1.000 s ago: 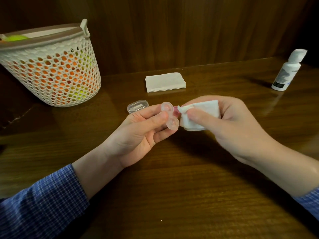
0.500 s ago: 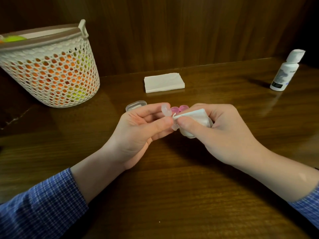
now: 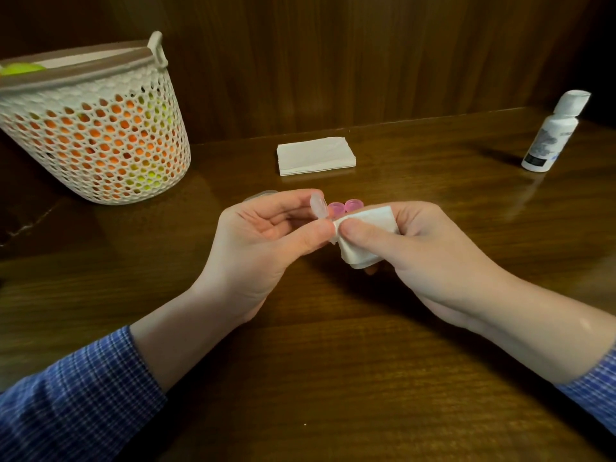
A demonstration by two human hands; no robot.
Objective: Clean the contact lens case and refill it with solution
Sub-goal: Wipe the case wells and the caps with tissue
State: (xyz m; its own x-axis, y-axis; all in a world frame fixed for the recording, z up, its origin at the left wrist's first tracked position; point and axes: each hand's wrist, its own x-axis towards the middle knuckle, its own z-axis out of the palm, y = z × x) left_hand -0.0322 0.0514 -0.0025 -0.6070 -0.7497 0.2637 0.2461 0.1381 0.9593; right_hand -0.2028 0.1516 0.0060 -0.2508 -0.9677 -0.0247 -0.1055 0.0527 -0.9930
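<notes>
My left hand pinches a small translucent contact lens case between thumb and fingers, one clear well sticking up. My right hand grips a folded white tissue, its corner pressed against the lower part of the case. Two pink caps lie on the table just behind the hands. A white solution bottle with a flip cap stands at the far right. A clear oval lid lies behind my left hand, mostly hidden.
A stack of folded white tissues lies at the back middle of the wooden table. A white perforated basket with orange and yellow contents stands at the back left. A dark wooden wall runs behind.
Both hands have come a little lower and closer together. The case has turned on edge in my left hand, and the two pink caps behind it are now uncovered.
</notes>
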